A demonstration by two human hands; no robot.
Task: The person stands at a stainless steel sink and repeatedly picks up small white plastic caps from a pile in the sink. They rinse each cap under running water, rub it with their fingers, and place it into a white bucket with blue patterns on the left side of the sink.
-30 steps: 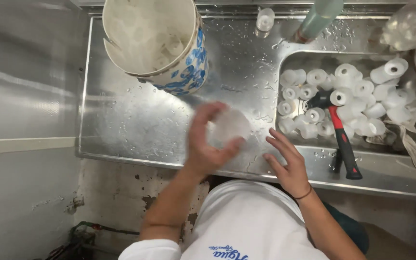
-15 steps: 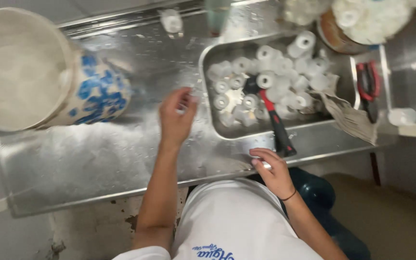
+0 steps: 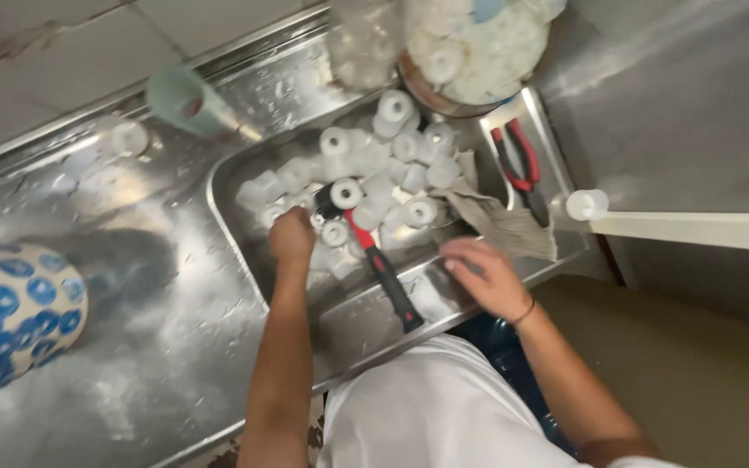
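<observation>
Landmark: steel sink (image 3: 244, 186), sunk in a wet steel surface (image 3: 175, 347).
Spools: a heap of small white spools (image 3: 374, 169) fills the far part of the sink; more sit in a bowl (image 3: 470, 65) at its far right corner.
Hammer: red and black hammer (image 3: 374, 256) lies in the sink, head among the spools, handle pointing to the near rim.
Left hand: left hand (image 3: 292, 236) is down in the sink at the near edge of the heap, just left of the hammer head, fingers curled over the spools; whether it grips one I cannot tell.
Right hand: right hand (image 3: 487, 276) rests on the sink's near right rim, fingers bent loosely, grasping nothing that shows.
Around: a grey rag (image 3: 500, 221) drapes the right rim; red pliers (image 3: 517, 165) lie just beyond it; a blue-patterned pot (image 3: 10, 316) stands well left of the sink.
Step, as I judge it: picking a spool out of the heap.
Next move calls for: closing the fingers on a single spool and lifting it free of its neighbours and the hammer head.
</observation>
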